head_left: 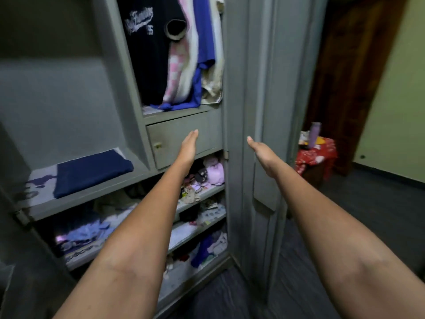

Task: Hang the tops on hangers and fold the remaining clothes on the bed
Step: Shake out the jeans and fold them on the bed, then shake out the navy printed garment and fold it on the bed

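While both arms reach toward the open grey wardrobe (234, 88), the left hand (188, 146) and right hand (261, 150) hold nothing, each grip flat with straight fingers; the tops (174, 54) hang in its upper compartment.

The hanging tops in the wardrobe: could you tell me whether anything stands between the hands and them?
Nothing visible does. The hanging tops sit in an open compartment, above both empty hands: left hand, right hand.
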Available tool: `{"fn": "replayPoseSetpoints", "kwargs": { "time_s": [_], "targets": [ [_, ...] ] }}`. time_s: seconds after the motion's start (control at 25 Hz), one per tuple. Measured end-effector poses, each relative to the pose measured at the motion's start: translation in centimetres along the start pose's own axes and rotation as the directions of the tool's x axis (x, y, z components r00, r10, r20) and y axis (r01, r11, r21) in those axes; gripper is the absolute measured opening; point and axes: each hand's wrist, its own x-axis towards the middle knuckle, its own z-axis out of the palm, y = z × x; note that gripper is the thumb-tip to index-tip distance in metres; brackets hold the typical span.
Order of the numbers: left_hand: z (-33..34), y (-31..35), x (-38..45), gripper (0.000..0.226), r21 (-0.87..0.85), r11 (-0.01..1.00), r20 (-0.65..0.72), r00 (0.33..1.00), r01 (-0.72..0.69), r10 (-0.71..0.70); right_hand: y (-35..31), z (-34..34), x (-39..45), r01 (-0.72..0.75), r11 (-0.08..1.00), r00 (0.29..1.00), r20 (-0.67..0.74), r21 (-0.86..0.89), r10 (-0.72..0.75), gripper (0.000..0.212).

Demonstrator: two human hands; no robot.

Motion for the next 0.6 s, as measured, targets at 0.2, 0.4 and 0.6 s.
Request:
{"fn": "replayPoseSetpoints", "kwargs": {
  "time_s": [0.2, 0.4, 0.6],
  "targets": [
    [13.3, 1.2, -4.0, 0.054, -0.098, 0.995, 0.353, 0.936, 0.031, 0.006, 2.3, -12.7, -8.4, -0.082, 0.996, 0.948, -0.306, 0.018, 0.084, 0.047],
    [25.0, 3.3, -8.6, 0.047, -0.123, 0.992, 0.588, 0.807, 0.032, 0.046, 3.3, -24.1, -16.4, -0.183, 0.983, 0.817, -0.555, 0.002, 0.154, 0.067],
    [31.9, 3.7, -9.4, 0.054, -0.161, 0.985, 0.672, 0.738, 0.06, 0.065, 4.8, -30.4, -19.0, -0.224, 0.972, 0.743, -0.632, 0.077, 0.221, 0.076]
  ]
}}
